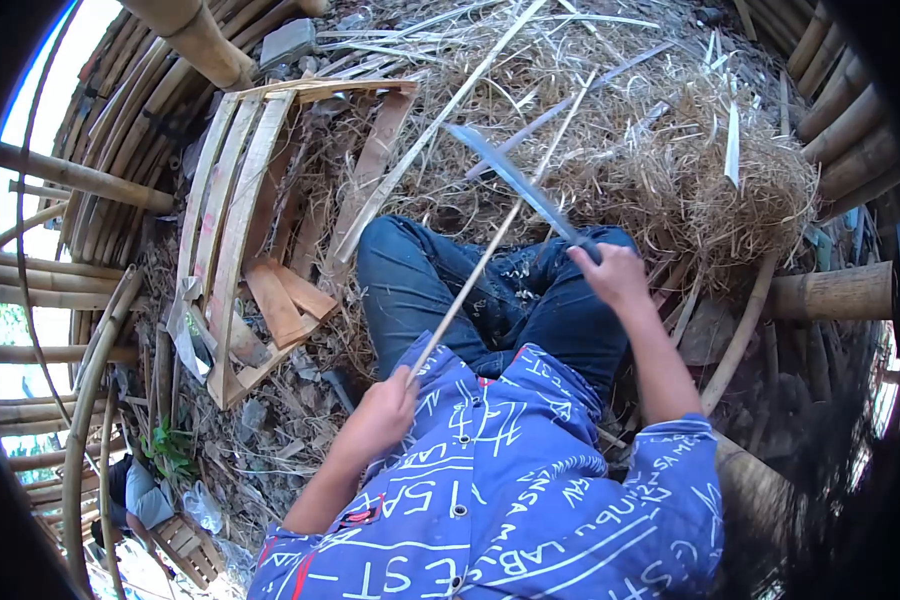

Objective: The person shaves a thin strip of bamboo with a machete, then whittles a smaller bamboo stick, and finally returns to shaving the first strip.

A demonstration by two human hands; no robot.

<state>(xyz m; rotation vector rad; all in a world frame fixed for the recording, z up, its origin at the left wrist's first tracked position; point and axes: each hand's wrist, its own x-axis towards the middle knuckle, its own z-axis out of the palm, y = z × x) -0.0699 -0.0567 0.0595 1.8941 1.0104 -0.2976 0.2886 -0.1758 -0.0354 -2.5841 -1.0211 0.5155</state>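
My left hand (382,412) is closed around the lower end of a thin bamboo strip (468,283), close to my shirt front. From there the strip slants up and away to the right, over my lap. My right hand (612,272), above my right knee, grips the dark handle of a long knife (510,175). Its blade points forward and to the left, crossing the strip in this view. Below both tools are my folded legs in dark jeans (410,280), with small pale shavings on the cloth.
Fine bamboo shavings (610,150) pile up in front of me, with long split strips (460,110) lying across them. A slatted wooden crate (210,230) stands at left. Bamboo poles (90,180) wall both sides. Part of another person (145,495) shows at lower left.
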